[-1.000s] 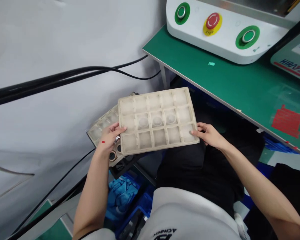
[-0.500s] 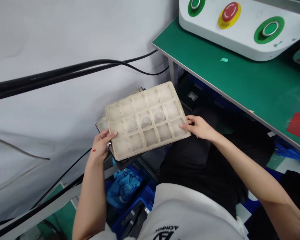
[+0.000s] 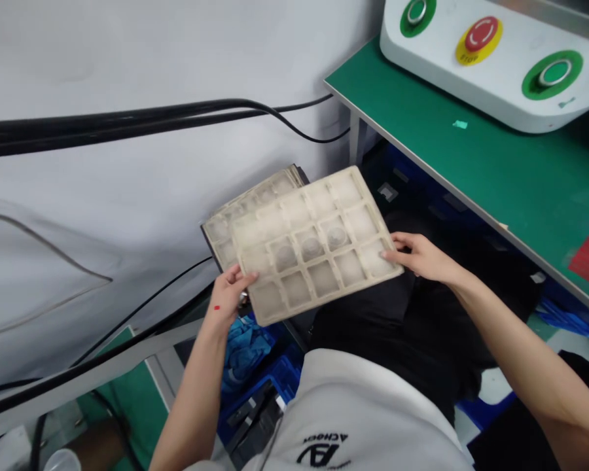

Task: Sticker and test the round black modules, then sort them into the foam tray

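Observation:
A cream plastic compartment tray (image 3: 319, 245), with rows of square pockets, is held tilted in front of my body. My left hand (image 3: 230, 294) grips its left edge, thumb on top and the other fingers underneath. At the opposite end my right hand (image 3: 419, 255) pinches the lower right edge between thumb and fingers. The tray's pockets hold no visible parts; a few have round raised marks in the bottom. Behind it, partly covered, lies a stack of similar trays (image 3: 220, 229) with a dark edge, close to the wall.
To the right stands a green bench (image 3: 417, 118) carrying a white control panel (image 3: 436, 72) with green buttons and a red stop button (image 3: 481, 34). Black cables (image 3: 127, 121) run along the wall. Below are blue bins (image 3: 287, 376) and blue cloth-like material (image 3: 245, 350).
The held tray has moved right, away from the stack, along with both hands. More of the tray stack behind it now shows. The camera view has shifted slightly too.

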Demonstrator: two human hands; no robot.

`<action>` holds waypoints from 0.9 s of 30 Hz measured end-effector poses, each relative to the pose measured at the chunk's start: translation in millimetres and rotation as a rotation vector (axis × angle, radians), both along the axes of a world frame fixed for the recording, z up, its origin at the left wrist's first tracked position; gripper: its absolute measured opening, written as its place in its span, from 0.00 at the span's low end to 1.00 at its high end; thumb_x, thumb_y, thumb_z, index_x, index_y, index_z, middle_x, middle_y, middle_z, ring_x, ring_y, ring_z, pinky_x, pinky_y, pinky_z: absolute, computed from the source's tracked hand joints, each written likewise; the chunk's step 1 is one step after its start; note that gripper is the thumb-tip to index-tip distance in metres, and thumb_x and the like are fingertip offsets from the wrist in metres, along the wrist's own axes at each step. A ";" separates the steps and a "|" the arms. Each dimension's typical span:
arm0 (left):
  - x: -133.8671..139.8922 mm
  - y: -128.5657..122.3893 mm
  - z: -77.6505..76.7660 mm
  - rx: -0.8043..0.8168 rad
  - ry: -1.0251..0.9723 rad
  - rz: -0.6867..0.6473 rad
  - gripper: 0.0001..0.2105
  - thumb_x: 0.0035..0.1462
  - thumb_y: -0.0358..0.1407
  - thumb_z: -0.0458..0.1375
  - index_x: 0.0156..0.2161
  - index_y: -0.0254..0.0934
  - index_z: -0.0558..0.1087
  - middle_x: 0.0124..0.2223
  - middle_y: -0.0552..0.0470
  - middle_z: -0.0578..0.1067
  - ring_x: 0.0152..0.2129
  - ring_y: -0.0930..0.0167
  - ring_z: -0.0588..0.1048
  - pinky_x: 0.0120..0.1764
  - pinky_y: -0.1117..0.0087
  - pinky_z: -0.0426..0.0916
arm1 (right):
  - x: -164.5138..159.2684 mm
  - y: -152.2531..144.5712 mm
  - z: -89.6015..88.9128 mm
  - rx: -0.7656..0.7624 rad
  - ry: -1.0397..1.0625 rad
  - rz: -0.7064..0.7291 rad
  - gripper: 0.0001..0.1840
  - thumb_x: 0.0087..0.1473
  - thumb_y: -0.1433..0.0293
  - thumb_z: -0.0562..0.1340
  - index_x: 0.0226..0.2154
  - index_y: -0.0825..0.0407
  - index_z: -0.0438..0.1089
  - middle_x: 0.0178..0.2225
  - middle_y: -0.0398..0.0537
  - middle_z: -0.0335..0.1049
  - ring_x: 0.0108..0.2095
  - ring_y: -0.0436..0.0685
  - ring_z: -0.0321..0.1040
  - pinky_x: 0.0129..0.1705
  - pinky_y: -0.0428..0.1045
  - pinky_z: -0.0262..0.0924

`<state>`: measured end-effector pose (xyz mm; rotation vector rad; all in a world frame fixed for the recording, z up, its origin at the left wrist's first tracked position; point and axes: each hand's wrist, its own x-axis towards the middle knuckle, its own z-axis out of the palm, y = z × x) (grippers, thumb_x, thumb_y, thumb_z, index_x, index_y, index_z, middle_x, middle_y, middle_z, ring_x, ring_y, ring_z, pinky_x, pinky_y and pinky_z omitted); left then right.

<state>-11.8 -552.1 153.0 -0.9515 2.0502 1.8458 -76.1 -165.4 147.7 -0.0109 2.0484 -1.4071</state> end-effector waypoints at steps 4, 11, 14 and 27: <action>28.4 33.6 -16.7 0.079 0.021 -0.029 0.28 0.31 0.41 0.75 0.42 0.34 0.76 0.36 0.46 0.82 0.31 0.63 0.80 0.34 0.69 0.74 | 26.9 43.5 -2.2 0.036 -0.074 0.004 0.27 0.48 0.52 0.68 0.44 0.53 0.70 0.34 0.47 0.72 0.19 0.46 0.57 0.14 0.42 0.52; 63.8 68.3 -50.2 0.164 0.018 -0.098 0.27 0.33 0.42 0.74 0.41 0.34 0.76 0.43 0.42 0.81 0.43 0.56 0.79 0.46 0.61 0.73 | 62.1 86.1 -22.6 -0.015 -0.288 0.000 0.34 0.44 0.58 0.72 0.51 0.49 0.65 0.31 0.41 0.67 0.21 0.45 0.56 0.15 0.40 0.51; 60.9 71.9 -59.2 0.199 0.024 -0.158 0.28 0.35 0.42 0.73 0.43 0.33 0.76 0.45 0.40 0.81 0.45 0.55 0.78 0.45 0.61 0.74 | 66.4 95.6 -31.6 -0.002 -0.355 0.041 0.35 0.43 0.59 0.72 0.53 0.49 0.66 0.34 0.44 0.69 0.20 0.44 0.54 0.14 0.40 0.50; 23.5 51.5 -53.3 0.009 -0.052 -0.289 0.17 0.32 0.39 0.72 0.32 0.36 0.80 0.33 0.46 0.82 0.29 0.63 0.78 0.27 0.70 0.68 | 73.6 119.0 -41.4 0.060 -0.373 -0.043 0.30 0.43 0.66 0.69 0.52 0.35 0.71 0.32 0.48 0.68 0.22 0.52 0.57 0.15 0.47 0.54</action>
